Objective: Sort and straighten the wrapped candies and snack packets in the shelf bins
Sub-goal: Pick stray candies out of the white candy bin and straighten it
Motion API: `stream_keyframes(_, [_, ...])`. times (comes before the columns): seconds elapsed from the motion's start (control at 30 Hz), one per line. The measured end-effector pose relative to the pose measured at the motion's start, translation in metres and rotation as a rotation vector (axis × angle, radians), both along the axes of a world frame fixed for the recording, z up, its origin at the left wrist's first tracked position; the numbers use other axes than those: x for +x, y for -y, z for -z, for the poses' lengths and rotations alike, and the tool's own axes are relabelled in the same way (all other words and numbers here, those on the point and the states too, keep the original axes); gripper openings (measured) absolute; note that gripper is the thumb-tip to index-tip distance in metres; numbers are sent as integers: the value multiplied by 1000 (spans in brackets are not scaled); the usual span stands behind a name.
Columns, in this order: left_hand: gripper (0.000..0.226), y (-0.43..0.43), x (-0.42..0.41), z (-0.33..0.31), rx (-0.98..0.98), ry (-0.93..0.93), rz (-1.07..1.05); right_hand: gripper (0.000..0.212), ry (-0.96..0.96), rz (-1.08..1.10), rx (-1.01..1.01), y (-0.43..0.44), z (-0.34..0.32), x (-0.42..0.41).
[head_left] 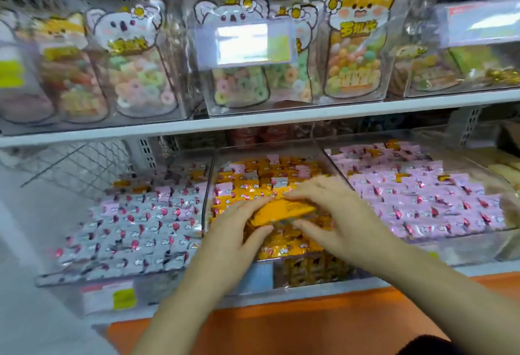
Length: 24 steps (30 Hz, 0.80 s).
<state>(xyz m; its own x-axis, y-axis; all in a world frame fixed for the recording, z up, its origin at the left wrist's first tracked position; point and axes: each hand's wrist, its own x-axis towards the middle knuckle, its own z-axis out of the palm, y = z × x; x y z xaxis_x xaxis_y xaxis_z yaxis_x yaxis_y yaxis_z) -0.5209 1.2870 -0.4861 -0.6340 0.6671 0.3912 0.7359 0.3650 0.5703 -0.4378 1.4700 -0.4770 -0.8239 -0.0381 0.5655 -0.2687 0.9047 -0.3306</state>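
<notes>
Three clear bins of small wrapped candies sit on the lower shelf. The middle bin [211, 174] holds orange-wrapped candies [284, 174] with a few pink ones mixed in. Both hands are over its front half. My left hand [233, 230] and my right hand [334, 214] together grip a stack of orange candies [281, 212], the left at its left end and the right at its right end, fingers curled over the top. The left bin holds silver-wrapped candies [135, 228]. The right bin holds pink-wrapped candies [422, 199] with a few orange strays.
The upper shelf [253, 121] carries clear boxes of cartoon-animal snack bags [357, 42] and a price label [243, 43]. An orange ledge [281, 323] runs below the bins. A wire basket [84, 166] stands at the back left. Pale packets [506, 171] lie at far right.
</notes>
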Motion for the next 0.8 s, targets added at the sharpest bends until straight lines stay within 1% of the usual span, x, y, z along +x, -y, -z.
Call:
stream_keyframes(0.07, [41,8,-8,2,7,-9,-37,36,34,13,5,5,6,-13])
stream_keyframes(0.13, [38,15,-17,4,32,-34,-111,30,-8,40,-23,12,10,-24])
stream_keyframes(0.2, [35,22,-25,5,23,-97,-195,21,-46,118,-71,18,12,-35])
stream_keyframes(0.27, [35,28,-31,8,-15,-154,-254,22,-37,229,-117,22,13,-50])
stream_keyframes(0.37, [35,37,-38,13,-38,-114,-272,24,73,359,-127,24,13,-70])
stream_keyframes(0.47, [35,42,-42,17,-35,-61,-252,25,223,435,26,24,16,-80])
stream_keyframes(0.57, [35,42,-44,18,-24,-30,-255,22,269,443,120,25,11,-82])
stream_keyframes(0.63, [36,41,-44,18,-19,-15,-252,21,199,447,175,29,6,-83])
stream_keyframes(0.7, [36,41,-44,18,-32,-17,-254,30,155,384,176,38,1,-85])
stream_keyframes(0.8, [34,42,-44,18,-60,-9,-254,37,252,241,139,56,3,-93])
